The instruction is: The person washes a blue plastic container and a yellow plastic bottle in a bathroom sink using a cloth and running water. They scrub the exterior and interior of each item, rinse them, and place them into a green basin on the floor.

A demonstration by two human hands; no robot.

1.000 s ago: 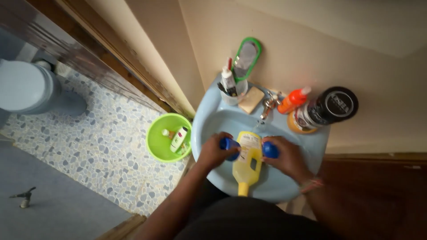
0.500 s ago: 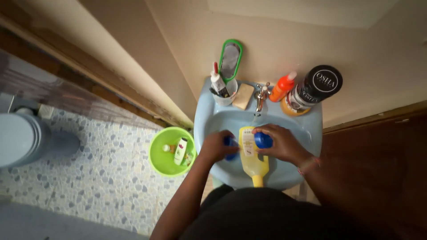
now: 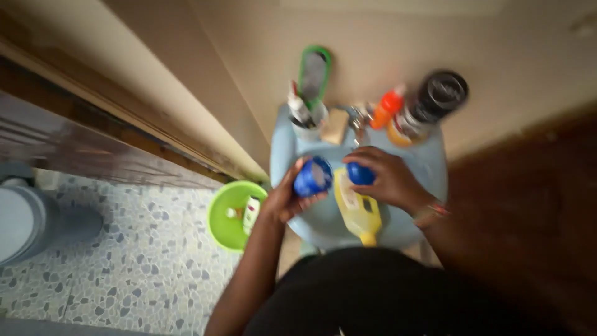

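Observation:
My left hand grips a blue round jar, lifted and tilted above the left side of the pale blue sink. My right hand closes on a blue lid over the basin. Between the hands, a yellow bottle lies in the basin with its yellow cap toward me. The picture is blurred by motion.
On the sink's back rim stand a cup with toothpaste, a green-framed mirror, a soap bar, a tap, an orange bottle and a dark-lidded jar. A green bucket with bottles sits on the pebble floor, a toilet at left.
My left hand has raised the blue jar out of the basin and turned it toward me. My right hand holds the lid slightly higher. The view shifted and blurred.

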